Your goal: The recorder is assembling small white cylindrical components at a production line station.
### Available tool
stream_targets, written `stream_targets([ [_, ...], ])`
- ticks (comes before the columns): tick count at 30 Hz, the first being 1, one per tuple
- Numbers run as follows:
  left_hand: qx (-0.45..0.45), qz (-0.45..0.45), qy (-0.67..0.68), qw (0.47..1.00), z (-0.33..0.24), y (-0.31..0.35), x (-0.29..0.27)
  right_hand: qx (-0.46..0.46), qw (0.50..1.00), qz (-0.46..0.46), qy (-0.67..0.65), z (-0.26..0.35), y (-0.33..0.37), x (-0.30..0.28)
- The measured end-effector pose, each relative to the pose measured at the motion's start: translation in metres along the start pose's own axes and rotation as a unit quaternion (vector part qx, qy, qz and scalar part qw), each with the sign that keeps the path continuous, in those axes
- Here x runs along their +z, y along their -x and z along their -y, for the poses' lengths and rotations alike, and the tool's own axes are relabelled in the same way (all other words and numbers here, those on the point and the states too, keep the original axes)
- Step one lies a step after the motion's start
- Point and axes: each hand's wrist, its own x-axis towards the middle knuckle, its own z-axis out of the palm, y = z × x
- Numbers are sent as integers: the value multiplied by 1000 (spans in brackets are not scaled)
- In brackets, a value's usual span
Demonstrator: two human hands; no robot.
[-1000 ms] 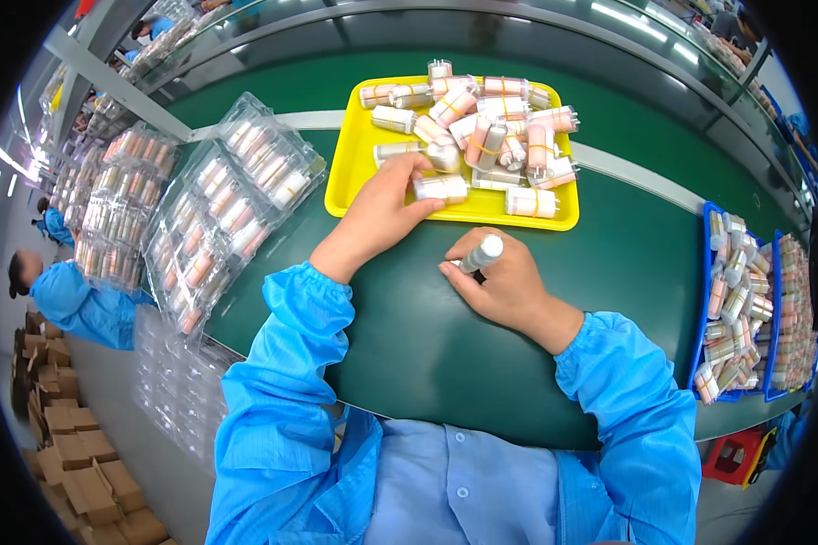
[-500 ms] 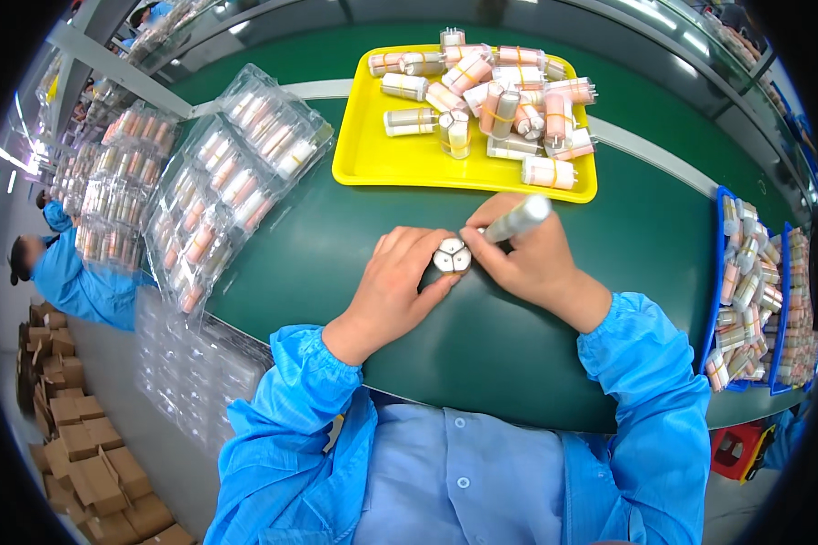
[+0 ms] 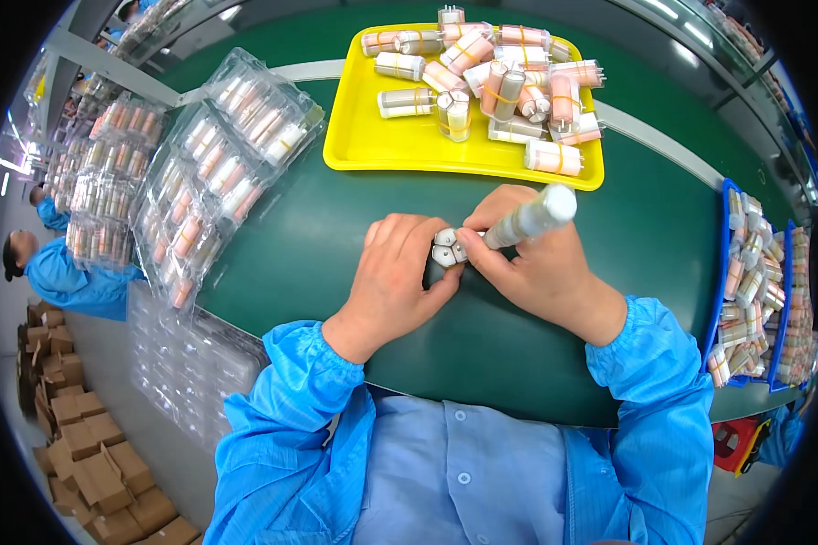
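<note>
My left hand (image 3: pixel 391 277) is closed around a bundle of three slim cylinders (image 3: pixel 447 248), held end-up just above the green table. The white round ends face up, each with a small metal point at its middle. In my right hand (image 3: pixel 554 277) is a thick pale pen-shaped tool (image 3: pixel 533 215), its blunt whitish end pointing up and to the right. The tool's lower end meets the bundle's right edge behind my right fingers, so its tip is hidden. Beyond my hands, a yellow tray (image 3: pixel 373 150) bears many similar banded bundles in pink, white and grey.
Clear plastic blister trays (image 3: pixel 232 145) filled with cylinders lie at the left, above stacked empty ones (image 3: pixel 186 363). Blue bins (image 3: pixel 707 341) of bundles stand at the right. Cardboard boxes (image 3: pixel 100 477) cover the floor at lower left. A co-worker in blue (image 3: pixel 73 282) is at far left.
The bundle has tipped slightly in my left hand, and my right hand with the tool has shifted a little. The whole view has moved slightly, so the tray appears higher.
</note>
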Motion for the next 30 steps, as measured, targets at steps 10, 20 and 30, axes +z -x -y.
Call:
stream_targets([
  [10,-67,-31,112,991,-1,0,7,24,996,-35,-82,0,-5,-7],
  [20,-51,10,149,987,1,0,2,22,998,-12,-59,-10,-3,3],
  [30,-16,-22,39,999,5,-3,6,90,989,2,-118,-10,-2,2],
])
